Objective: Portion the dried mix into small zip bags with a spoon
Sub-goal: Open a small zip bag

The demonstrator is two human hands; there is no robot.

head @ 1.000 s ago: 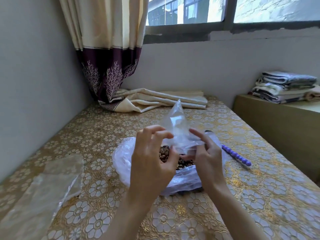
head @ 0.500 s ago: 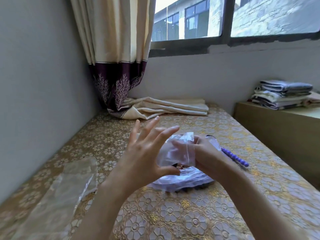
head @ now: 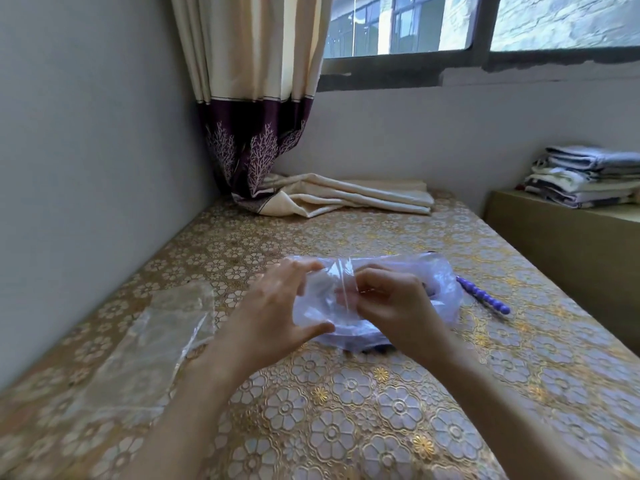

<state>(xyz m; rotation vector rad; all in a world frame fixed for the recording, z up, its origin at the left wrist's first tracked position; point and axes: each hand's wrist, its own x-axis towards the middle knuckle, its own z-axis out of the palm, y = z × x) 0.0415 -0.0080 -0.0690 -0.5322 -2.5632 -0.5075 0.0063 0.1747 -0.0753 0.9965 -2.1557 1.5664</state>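
Here, at the far left of the patterned tablecloth (head: 346, 393), a pile of clear empty zip bags (head: 152, 344) lies flat, well apart from your hands. Next comes your left hand (head: 273, 317), raised above the table: its thumb pinches the lower left corner of 1 small zip bag (head: 323, 296), while its fingers spread along that bag's upper edge. The small bag is held up between both hands, crumpled and see-through; whether anything is inside it cannot be told. Your right hand (head: 391, 306) has its fingers curled in a pinch on the bag's right side, knuckles toward you. Directly behind and below the hands sits the large plastic bag (head: 440, 289) of dried mix on the cloth, its contents mostly hidden. Just to its right lies the spoon (head: 483, 299), only its purple beaded handle plainly visible, angled away from the bag. At the back, a folded curtain (head: 346, 197) rests on the table, and folded towels (head: 581, 174) sit on a side cabinet at the far right.
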